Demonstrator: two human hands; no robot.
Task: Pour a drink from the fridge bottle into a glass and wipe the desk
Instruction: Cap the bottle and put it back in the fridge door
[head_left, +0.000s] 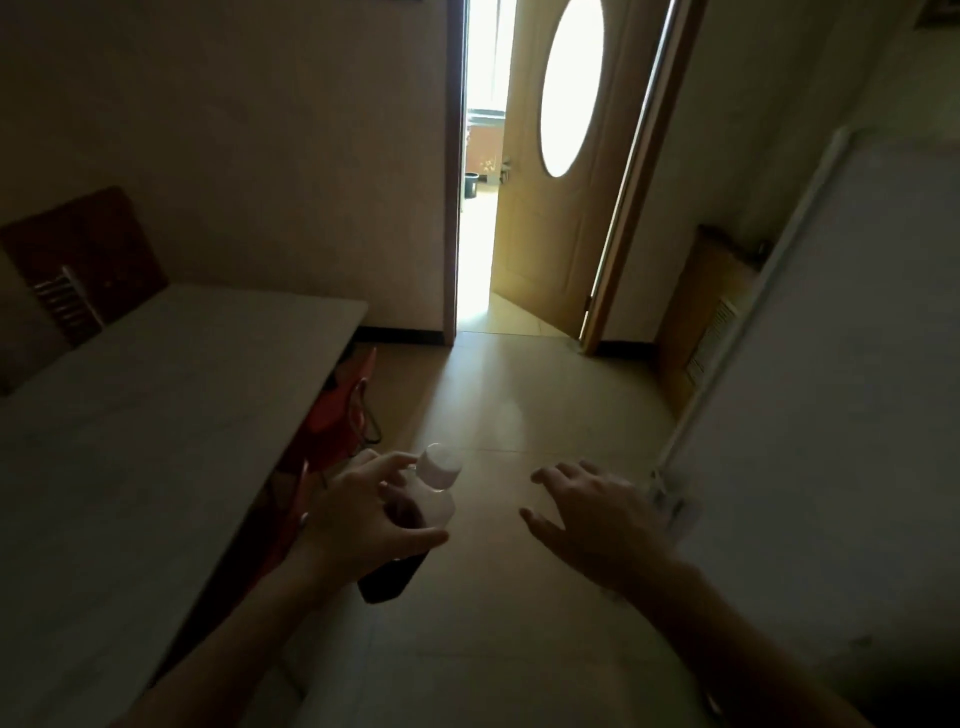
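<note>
A: Head view, dim room. Any writing or brand to read on the bottle (410, 525)?

B: None I can make out; the picture is dark and a little blurred, and the fingers cover much of the body.

A: How does it look, then?

B: Clear plastic, white screw cap (439, 465) on, dark liquid in the lower part and pale empty plastic near the neck. It is tilted, cap pointing far and to the right, base toward the near side.

A: Where is it?

B: In the air over the floor (498, 623), just right of the desk (130, 441) edge, not touching the desk.

A: And the 2 hands?

B: The left hand (363, 519) is wrapped around the bottle's middle, thumb below, fingers reaching toward the neck. The right hand (597, 519) holds nothing; its fingers are spread wide, palm down, near the white fridge (831, 415) on the right.

A: Anything else?

B: A red chair (337, 415) is tucked under the desk's far end, a dark wooden chair back (88, 254) stands at the far left, and a wooden door (550, 171) with 1 oval window stands open far ahead, bright light behind it.
</note>
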